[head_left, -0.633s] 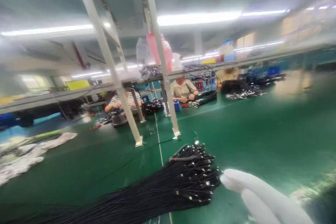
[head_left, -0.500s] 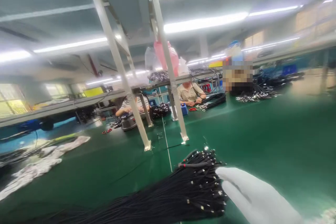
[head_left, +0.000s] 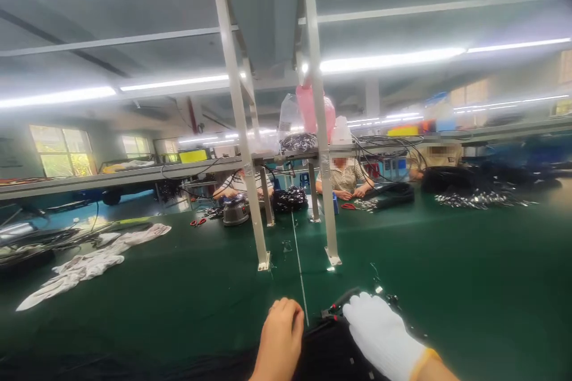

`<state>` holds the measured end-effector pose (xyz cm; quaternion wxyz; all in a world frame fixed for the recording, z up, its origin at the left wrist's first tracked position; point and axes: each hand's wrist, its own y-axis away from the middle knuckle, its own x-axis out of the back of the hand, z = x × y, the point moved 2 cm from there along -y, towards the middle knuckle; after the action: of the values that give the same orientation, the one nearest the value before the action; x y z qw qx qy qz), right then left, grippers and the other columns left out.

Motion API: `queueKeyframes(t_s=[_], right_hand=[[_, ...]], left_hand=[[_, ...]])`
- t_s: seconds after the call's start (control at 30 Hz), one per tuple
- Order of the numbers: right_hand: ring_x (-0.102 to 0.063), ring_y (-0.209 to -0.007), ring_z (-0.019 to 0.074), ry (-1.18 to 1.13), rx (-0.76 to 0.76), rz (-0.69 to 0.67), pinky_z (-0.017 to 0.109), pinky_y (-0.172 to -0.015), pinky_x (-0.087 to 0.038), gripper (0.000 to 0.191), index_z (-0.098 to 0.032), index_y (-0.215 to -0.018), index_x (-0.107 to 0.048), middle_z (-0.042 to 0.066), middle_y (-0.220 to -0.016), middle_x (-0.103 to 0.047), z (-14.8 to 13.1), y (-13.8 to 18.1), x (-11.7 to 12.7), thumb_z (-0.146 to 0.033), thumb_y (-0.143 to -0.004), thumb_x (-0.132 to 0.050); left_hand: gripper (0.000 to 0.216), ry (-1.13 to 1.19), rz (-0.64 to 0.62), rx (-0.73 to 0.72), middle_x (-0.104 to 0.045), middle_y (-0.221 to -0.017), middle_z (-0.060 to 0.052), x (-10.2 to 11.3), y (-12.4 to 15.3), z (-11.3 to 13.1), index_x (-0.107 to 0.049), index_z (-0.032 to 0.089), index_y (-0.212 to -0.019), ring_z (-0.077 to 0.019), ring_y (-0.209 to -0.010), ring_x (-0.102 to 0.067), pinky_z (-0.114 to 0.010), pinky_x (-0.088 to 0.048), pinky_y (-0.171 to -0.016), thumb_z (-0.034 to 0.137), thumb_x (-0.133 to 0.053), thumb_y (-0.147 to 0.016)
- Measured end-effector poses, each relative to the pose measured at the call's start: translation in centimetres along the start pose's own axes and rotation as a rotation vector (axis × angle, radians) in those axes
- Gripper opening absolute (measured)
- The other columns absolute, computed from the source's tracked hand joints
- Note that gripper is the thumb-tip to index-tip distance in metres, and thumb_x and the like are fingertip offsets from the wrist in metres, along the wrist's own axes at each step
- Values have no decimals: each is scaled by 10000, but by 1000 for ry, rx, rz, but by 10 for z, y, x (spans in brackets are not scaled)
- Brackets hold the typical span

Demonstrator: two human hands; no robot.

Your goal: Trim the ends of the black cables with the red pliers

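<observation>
My right hand [head_left: 379, 333], in a white knit glove with a yellow cuff, is closed over the dark handles of a pair of pliers [head_left: 333, 312] with red marks near the joint. The pliers lie on a thick bundle of black cables [head_left: 328, 348], which runs out of view at the bottom; small metal ends show around the glove. Over the left part of the bundle is my bare left hand [head_left: 281, 333], fingers curled inward. What it holds, if anything, is hidden.
Two pale posts, the left post [head_left: 241, 125] and the right post [head_left: 322, 119], rise from the green table [head_left: 201, 286]. A white cloth [head_left: 93, 265] lies left. Across the table, co-workers sit by cable bundles [head_left: 473, 187], red-handled scissors [head_left: 198, 222] and a grey device [head_left: 235, 212].
My bare left hand has come into view over the cables. The gloved right hand has moved from the cable ends onto the pliers. The view has levelled and shifted.
</observation>
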<state>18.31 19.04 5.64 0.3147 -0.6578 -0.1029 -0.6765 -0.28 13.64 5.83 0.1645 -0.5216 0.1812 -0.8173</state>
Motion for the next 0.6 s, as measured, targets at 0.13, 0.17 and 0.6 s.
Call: queueKeyframes(t_s=[0.13,0.17,0.6], right_hand=[[-655,-911,288,44,28,44,369,-750,-480,327,-190,-898,-716,116,-950,-705,9,-9,-19,-9,-743,-493],[-649,-907,276,46,30,78,355,-752,-475,319,-195,-897,-706,112,-952,-698,15,-11,-21,-11,-742,-496],[-641,-669,141,-663,-170,476,217,-603,-511,247,-347,-928,-663,-29,-815,-669,7,-17,8,-352,-921,-417]], left_hand=[[242,110,56,85,-681,-790,-54,-30,-17,-15,-602,208,-725,-222,-798,-635,-327,-464,-755,167,-436,-896],[235,173,102,104,-680,-790,-52,-35,-18,-21,-608,210,-743,-218,-794,-636,-319,-464,-746,191,-434,-899],[634,818,227,243,-701,-1046,-136,-63,-16,-38,-609,175,-1263,-189,-762,-657,-286,-561,-664,593,-633,-786]])
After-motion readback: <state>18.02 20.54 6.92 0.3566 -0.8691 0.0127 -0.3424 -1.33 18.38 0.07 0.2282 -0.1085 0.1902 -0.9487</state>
